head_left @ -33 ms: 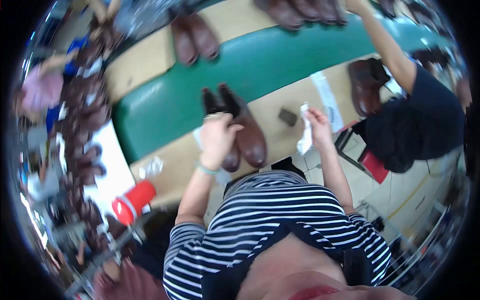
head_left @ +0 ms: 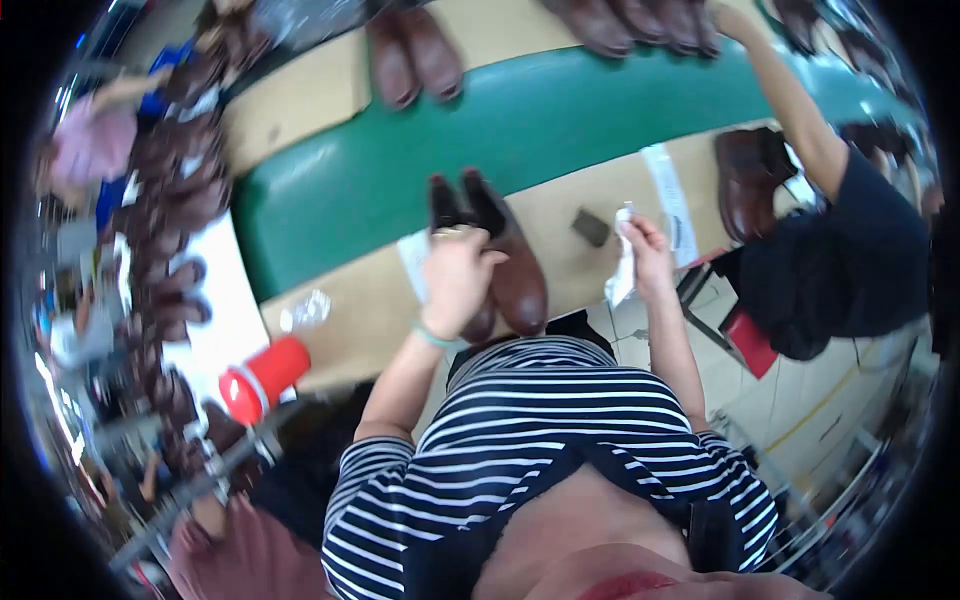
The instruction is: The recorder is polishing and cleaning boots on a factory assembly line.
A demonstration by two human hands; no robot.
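A pair of dark brown leather ankle boots stands on the pale near strip of the table, toes toward me. My left hand (head_left: pixel 458 283) lies over the left boot (head_left: pixel 480 324), its fingers curled round the upper and its thumb toward the right boot (head_left: pixel 521 280). The hand hides much of that left boot. To the right, my right hand (head_left: pixel 650 254) pinches a slim white strip (head_left: pixel 622 274), perhaps cloth or paper, which hangs down past the table edge. A small dark grey-brown block (head_left: pixel 590 228) lies between the boots and my right hand.
A green belt-like surface (head_left: pixel 600 110) runs across beyond the boots. More brown boots (head_left: pixel 415 60) stand on its far side. A red container (head_left: pixel 265 380) and clear plastic (head_left: pixel 306 312) are at left. A co-worker's arm (head_left: pixel 790 100) reaches in at right, beside another boot pair (head_left: pixel 745 185).
The whole view has shifted slightly, so the table and boots sit a little further right. Both hands keep their places on the boot and the white strip.
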